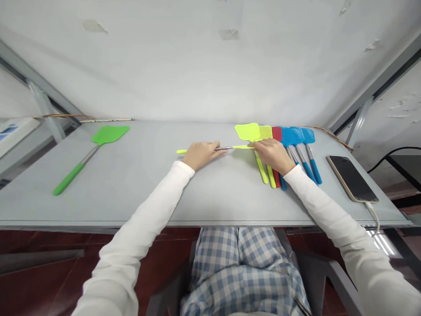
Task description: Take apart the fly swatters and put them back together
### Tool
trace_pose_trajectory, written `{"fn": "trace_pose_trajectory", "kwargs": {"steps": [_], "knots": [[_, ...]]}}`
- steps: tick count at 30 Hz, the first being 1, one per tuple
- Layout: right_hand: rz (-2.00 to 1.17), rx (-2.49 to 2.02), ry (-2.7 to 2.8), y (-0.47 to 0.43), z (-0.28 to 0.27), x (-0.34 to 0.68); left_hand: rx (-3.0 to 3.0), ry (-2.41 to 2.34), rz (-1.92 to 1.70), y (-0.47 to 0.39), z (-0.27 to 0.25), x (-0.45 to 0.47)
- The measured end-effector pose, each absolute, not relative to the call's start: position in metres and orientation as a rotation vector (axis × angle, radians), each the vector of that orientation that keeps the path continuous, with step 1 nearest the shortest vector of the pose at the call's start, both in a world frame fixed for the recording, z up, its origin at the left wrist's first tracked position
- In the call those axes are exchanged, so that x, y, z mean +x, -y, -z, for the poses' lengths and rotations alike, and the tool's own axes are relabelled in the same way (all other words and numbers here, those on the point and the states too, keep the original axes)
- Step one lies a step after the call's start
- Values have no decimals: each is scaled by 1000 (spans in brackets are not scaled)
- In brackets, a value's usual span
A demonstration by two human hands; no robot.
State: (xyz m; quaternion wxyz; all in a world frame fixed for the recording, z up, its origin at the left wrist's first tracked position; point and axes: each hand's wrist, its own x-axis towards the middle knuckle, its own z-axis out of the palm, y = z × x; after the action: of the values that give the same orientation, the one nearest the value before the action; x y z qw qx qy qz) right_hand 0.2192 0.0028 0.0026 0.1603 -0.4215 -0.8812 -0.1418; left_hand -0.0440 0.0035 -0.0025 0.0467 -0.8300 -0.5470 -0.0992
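Note:
Between my two hands a yellow fly swatter (241, 147) lies crosswise above the table, edge-on to me. My left hand (200, 155) is closed around its handle, whose yellow end sticks out to the left. The fingers of my right hand (273, 155) grip its other end and hide most of the head. Just behind and under my right hand, several fly swatters lie side by side: a yellow one (248, 130), a red one (276, 133) and blue ones (308, 135). A green fly swatter (109, 134) rests alone at the left.
A grey table (133, 192) stretches across in front of a white wall (165, 59). Near its right edge lies a phone (352, 178) with a white cable (374, 213) plugged in. Metal frame posts (46, 111) stand at both sides. Thin wires run along the back edge.

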Motion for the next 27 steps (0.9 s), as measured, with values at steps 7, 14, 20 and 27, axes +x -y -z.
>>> {"fn": "trace_pose_trajectory", "kwargs": {"steps": [7, 14, 20, 27], "knots": [[484, -1275, 2048, 3, -7, 217, -2645, 1858, 1046, -8, 5, -47], [356, -1335, 2023, 7, 1, 210, -2775, 2090, 2099, -5, 6, -13], [299, -1361, 2103, 0, 9, 212, -2712, 2123, 1708, -10, 24, 15], [269, -1503, 2333, -8, 25, 216, -2685, 2298, 1032, -23, 26, 28]]}}
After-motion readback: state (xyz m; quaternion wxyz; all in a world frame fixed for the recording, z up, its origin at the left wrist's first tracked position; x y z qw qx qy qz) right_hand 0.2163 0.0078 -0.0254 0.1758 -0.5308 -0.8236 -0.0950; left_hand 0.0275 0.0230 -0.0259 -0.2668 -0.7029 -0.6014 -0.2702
